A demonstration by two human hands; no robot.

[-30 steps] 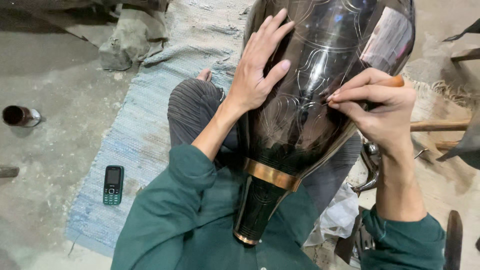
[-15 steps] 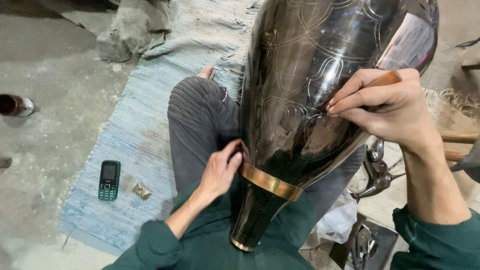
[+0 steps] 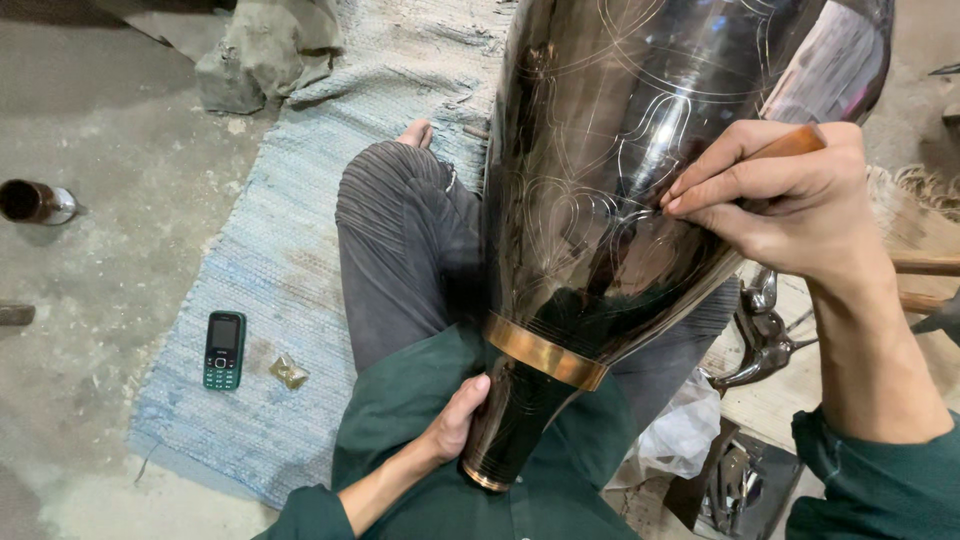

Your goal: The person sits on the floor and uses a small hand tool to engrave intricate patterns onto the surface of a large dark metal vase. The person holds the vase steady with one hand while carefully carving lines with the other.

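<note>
Dark metal vase, hand-held

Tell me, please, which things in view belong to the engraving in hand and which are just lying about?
In use:
- dark metal vase with brass band, resting on the lap
- wooden-handled tool in the right hand, tip at the vase
- left hand on the vase's neck

Lying about:
- green mobile phone on the blue mat
- small wrapper
- metal cup on the floor
- metal tools
</note>
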